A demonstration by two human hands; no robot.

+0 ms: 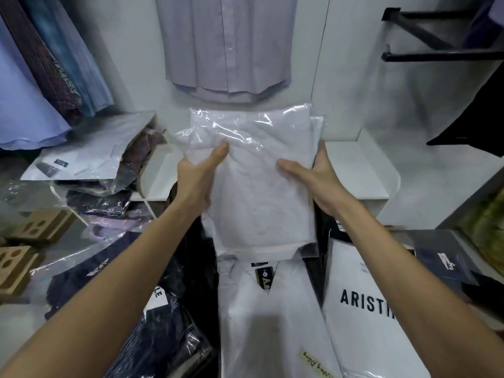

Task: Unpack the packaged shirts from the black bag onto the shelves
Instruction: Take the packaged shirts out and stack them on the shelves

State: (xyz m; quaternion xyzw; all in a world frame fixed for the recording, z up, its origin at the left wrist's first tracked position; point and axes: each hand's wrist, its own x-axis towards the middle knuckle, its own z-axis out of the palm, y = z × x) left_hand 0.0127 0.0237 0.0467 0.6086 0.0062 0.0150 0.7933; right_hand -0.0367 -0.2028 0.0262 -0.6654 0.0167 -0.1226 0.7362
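- Head view: both hands are up on one packaged shirt (256,181), a white folded shirt in clear crinkled plastic, held out in front of the white shelf (360,173).
- The left hand (197,173) grips the pack's left edge, thumb lying across the top face, the other fingers tucked underneath and out of sight.
- The right hand (316,173) clamps the right edge, thumb flat on top pointing inward, fingers wrapped round the side behind the plastic.
- The pack hangs in the air, tilted slightly, its lower end just above another white packaged shirt (261,309) with a dark neck label.
- Just to the right lies a white package printed ARISTI (365,304).
- Dark packaged shirts (163,331) are heaped lower left, with black bag material (191,271) showing between them and the white one.
- On the left shelf, more bagged shirts (90,156) piled up.
- A pale shirt (229,45) hangs on the wall above.
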